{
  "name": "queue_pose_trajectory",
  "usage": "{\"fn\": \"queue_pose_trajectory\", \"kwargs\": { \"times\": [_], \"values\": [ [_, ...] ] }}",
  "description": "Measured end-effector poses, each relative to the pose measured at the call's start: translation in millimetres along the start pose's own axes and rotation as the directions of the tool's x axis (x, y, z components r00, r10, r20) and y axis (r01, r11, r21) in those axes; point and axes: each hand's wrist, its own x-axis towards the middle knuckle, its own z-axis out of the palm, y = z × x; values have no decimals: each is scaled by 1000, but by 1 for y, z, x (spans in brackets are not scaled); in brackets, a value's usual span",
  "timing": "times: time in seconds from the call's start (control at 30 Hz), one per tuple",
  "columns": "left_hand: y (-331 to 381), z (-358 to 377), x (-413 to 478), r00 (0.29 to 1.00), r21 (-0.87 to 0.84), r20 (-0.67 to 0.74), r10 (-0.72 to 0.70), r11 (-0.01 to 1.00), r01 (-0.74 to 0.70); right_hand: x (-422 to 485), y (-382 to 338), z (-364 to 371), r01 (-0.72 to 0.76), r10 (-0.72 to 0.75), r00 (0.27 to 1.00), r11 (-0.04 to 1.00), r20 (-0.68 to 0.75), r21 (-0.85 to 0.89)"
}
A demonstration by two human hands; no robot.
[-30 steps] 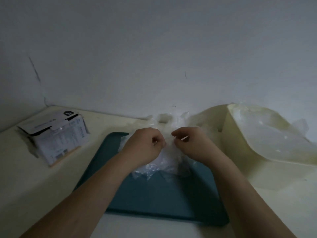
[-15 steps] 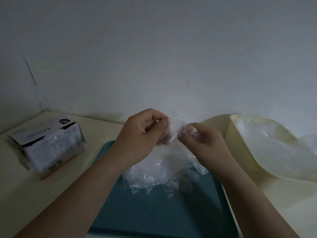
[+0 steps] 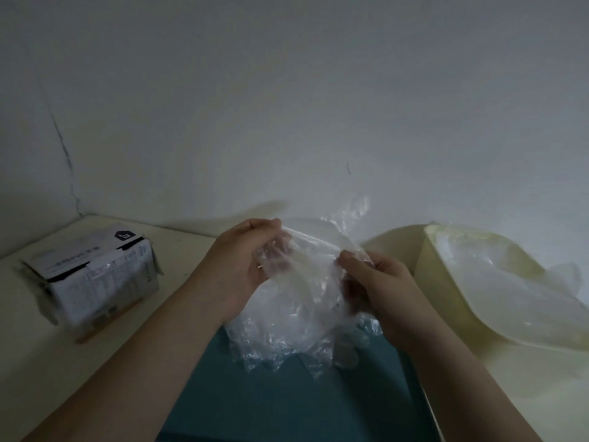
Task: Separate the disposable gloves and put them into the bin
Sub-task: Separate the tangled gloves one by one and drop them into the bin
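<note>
While both hands hold the gloves (image 3: 296, 317) up above the tray (image 3: 287, 406), the step in hand reads as peeling one glove off the clump.

Head view, the only one.
- Left hand (image 3: 245, 266): fingers curled, thumb and fingertips pinching a top edge of film.
- Right hand (image 3: 379, 282): fingers curled, also pinching film, near the left hand. A stretched band of plastic runs between the two pinches.
- The rest of the clump hangs below the hands. Its lower tips are close over the tray; touching or just clear, I cannot tell.
- Bin (image 3: 428, 275): right of the tray, near the right hand. It already holds clear film, some of it draped over its far rim.
- Box (image 3: 95, 275): well apart, on the left of the table (image 3: 41, 362).

The light is dim and the film is clear, so I cannot read how many layers each pinch holds; probably one glove against the bulk.

Doing it well, as I judge it:
- Draw the hands apart slowly and sideways, so the layers shear instead of stretching.
- Roll the thumb over the edge to split any layers that cling.
- Let the left hand keep the bulk and the right take the single glove, since the bin is on that side.
- Keep the clump over the tray so strays land there.
- Check that no second glove rides along.
- Carry the glove past the rim before letting go, since film this light drifts.
</note>
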Motion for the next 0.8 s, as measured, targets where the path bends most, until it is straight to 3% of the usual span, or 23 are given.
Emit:
{"fn": "queue_pose_trajectory", "kwargs": {
  "times": [0.1, 0.13, 0.2, 0.3, 0.43, 0.6, 0.7, 0.8],
  "values": [
    [-2, -3, 0, 986, -244, 123, -113, 960, 141, 1, 2, -1, -5, 5, 1000, 1000, -3, -1],
    [-4, -2, -1, 970, -257, 181, -159, 945, 203, 1, 2, 0, 4, -4, 1000, 1000, -8, 6],
    [-11, 0, -6, 945, -109, 242, -222, 961, 254, 0, 2, 3, 18, -17, 999, 999, -49, 29],
    [-15, 7, -10, 955, 92, 182, -234, 971, 221, 1, 2, 5, 10, -1, 993, 997, -116, 76],
    [-1, 6, -8, 989, -72, 74, -126, 989, 131, 3, 6, 3, -76, 81, 992, 995, -97, 62],
    [9, -8, -1, 995, -193, -51, -80, 979, 69, 6, 19, 2, -213, 212, 977, 977, 27, 24],
    [19, -13, -4, 995, -178, -50, -86, 981, 76, 7, 20, 0, -218, 221, 969, 975, -109, 41],
    [29, -18, -8, 996, -110, 45, -75, 991, 80, 2, 11, 5, 2, -27, 940, 997, -339, -73]
  ]
}}
